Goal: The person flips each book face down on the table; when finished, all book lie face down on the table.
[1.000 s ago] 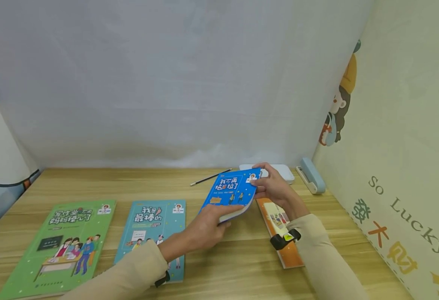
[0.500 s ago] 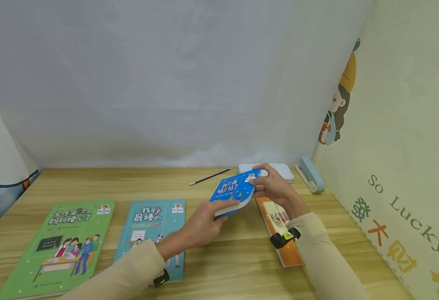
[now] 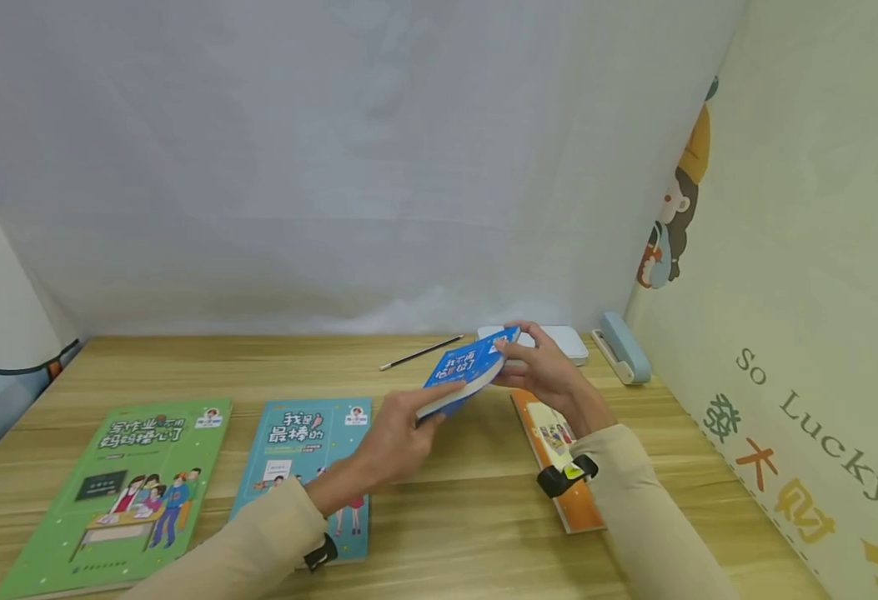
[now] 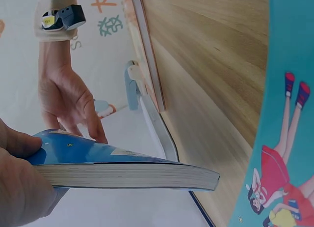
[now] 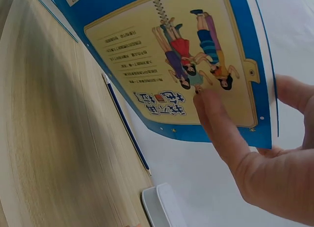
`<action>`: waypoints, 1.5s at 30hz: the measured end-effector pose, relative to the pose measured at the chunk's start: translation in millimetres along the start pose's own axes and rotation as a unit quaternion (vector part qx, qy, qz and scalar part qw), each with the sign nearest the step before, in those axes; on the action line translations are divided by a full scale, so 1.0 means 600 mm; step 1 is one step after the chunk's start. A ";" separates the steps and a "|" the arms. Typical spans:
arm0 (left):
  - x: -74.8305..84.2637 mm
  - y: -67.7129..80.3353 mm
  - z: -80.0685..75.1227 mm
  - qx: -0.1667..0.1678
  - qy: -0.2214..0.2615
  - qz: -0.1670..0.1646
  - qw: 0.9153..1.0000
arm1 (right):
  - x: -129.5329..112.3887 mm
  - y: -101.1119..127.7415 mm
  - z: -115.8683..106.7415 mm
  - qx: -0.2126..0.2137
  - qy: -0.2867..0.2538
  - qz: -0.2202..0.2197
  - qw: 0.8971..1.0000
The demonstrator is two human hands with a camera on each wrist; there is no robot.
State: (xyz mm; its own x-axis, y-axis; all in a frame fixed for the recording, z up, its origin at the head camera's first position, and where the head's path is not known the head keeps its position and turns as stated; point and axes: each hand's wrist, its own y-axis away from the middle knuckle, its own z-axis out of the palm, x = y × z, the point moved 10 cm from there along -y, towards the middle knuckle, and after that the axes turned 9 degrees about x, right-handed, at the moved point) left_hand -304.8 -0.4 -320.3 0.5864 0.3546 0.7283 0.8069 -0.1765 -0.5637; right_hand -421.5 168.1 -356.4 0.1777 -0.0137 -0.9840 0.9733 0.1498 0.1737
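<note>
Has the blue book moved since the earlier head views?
Yes. In the head view, the blue book has shifted up the picture, mostly at its lower end, judged against the unmoved pencil.

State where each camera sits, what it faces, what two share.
Head: head-worn, facing forward and down at the desk; left hand and right hand show.
Left wrist: worn there, facing the blue book edge-on; both hands show.
Right wrist: worn there, facing the blue book's underside; right hand shows.
Head and right wrist share the pencil.
</note>
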 end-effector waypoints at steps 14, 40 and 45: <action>-0.009 -0.016 -0.048 0.069 0.064 -0.037 0.995 | 0.019 -0.003 0.018 -0.043 -0.072 -0.004 0.996; -0.056 -0.022 -0.081 0.093 0.190 -0.180 0.961 | 0.096 -0.008 0.049 -0.125 -0.139 0.055 0.981; -0.068 -0.020 -0.085 0.097 0.209 -0.223 0.947 | 0.096 -0.007 0.054 -0.140 -0.172 0.045 0.974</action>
State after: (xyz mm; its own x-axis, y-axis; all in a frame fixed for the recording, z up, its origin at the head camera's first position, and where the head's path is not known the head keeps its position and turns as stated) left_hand -334.8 -59.5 -323.1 0.2005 -0.0468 0.9786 0.9764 0.0911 -0.1957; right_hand -410.5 134.4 -412.6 0.3458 -0.3113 -0.8851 0.8825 0.4284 0.1941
